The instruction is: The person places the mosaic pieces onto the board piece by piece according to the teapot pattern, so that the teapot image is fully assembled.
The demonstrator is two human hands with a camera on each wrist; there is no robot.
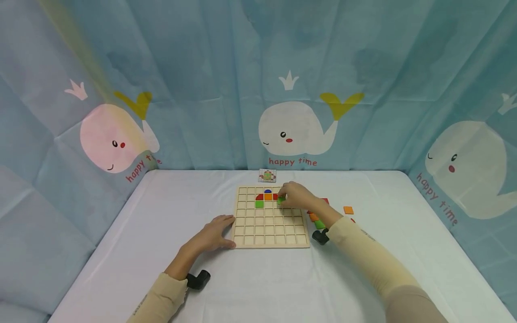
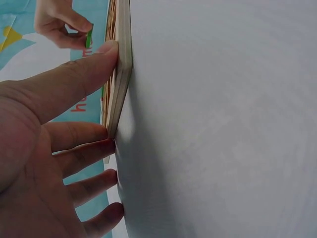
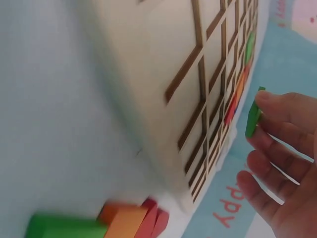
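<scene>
A wooden grid board (image 1: 269, 228) lies on the white table, with a blue piece (image 1: 268, 191), red pieces, an orange square (image 1: 268, 197) and a green square (image 1: 259, 204) in its upper cells. My right hand (image 1: 298, 196) pinches a green piece (image 3: 253, 118) between thumb and fingers above the board's upper right part. At the board's left edge, my left hand (image 1: 214, 234) rests with fingers spread; in the left wrist view its thumb and fingertips touch the board's side (image 2: 124, 59).
Behind the board lies a small patterned card (image 1: 267, 175). Loose red, orange and green pieces (image 1: 320, 224) are piled right of it, beneath my right forearm, with an orange square (image 1: 348, 210) farther right. A whale-print curtain (image 1: 194, 134) surrounds the table.
</scene>
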